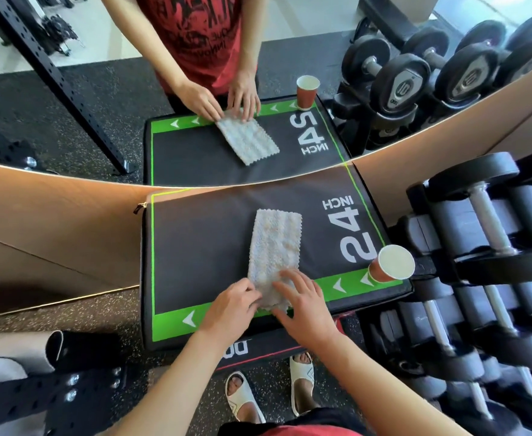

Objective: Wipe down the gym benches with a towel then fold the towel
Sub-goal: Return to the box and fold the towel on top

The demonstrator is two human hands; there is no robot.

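Towel (274, 253) lies as a long strip on the black surface (201, 247), near end under both hands: left hand (231, 305) grip pinches its edge, right hand (302, 305) flat, released; soft, limp, best taken by corners.

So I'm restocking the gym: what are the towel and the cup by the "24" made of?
Towel: looks like fluffy microfibre or chenille, nubby pile, zigzag-cut edges. Cup: seemingly paper, matte orange-brown outside, white inside, rolled rim.

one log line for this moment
stage: folding | towel: narrow strip on box | left hand: pinching near end | right hand: pressing flat
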